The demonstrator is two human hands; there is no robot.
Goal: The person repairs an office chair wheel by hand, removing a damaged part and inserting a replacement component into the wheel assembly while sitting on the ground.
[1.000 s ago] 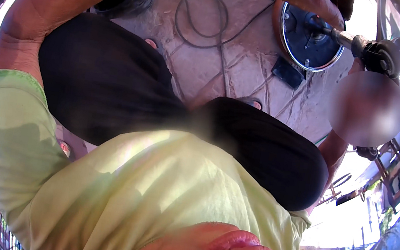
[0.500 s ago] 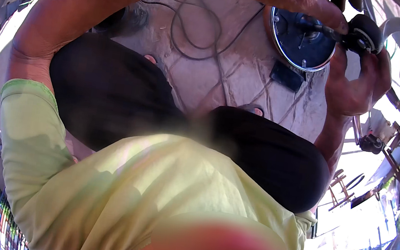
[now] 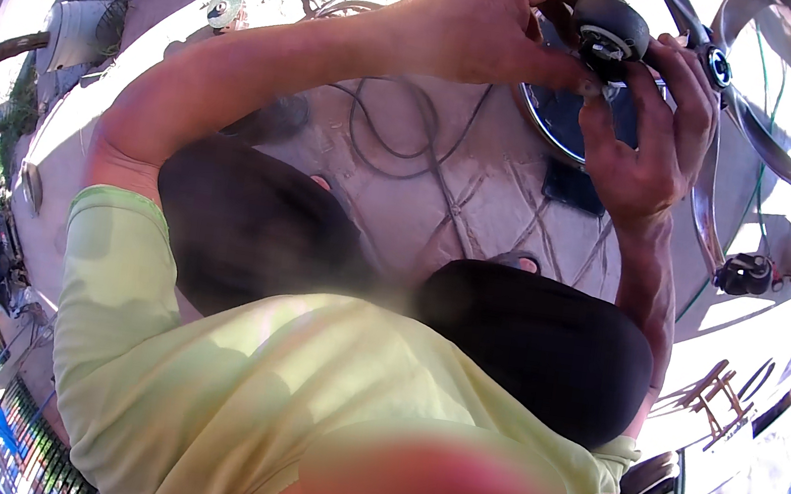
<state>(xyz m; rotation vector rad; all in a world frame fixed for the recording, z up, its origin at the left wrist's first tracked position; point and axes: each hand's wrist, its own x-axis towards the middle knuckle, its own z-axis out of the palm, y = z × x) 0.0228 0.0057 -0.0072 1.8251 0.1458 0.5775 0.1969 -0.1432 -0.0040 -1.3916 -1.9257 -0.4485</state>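
Observation:
Between my two hands is a black caster wheel (image 3: pixel 612 26) with a pale metal part underneath. My left hand (image 3: pixel 494 28) grips it from the left with thumb and fingers. From below and the right, my right hand (image 3: pixel 643 150) has its fingertips closed on its lower part. Behind the hands, partly covered, lies a round dark disc with a shiny rim (image 3: pixel 554 123). To the right stands a metal base with curved legs and a round hub (image 3: pixel 716 66). At the end of one leg sits another black caster (image 3: pixel 747 274).
A dark flat rectangular piece (image 3: pixel 573 187) lies beside the disc. A looped cable (image 3: pixel 429 146) crosses the tiled floor ahead of my bent legs. A white bucket-like container (image 3: pixel 76 35) stands far left. A wooden frame (image 3: pixel 717 399) is at the right.
My hands and the caster have shifted left and lower in view. My left hand, cut off by the top edge before, now shows. The view has also tilted, showing more floor ahead.

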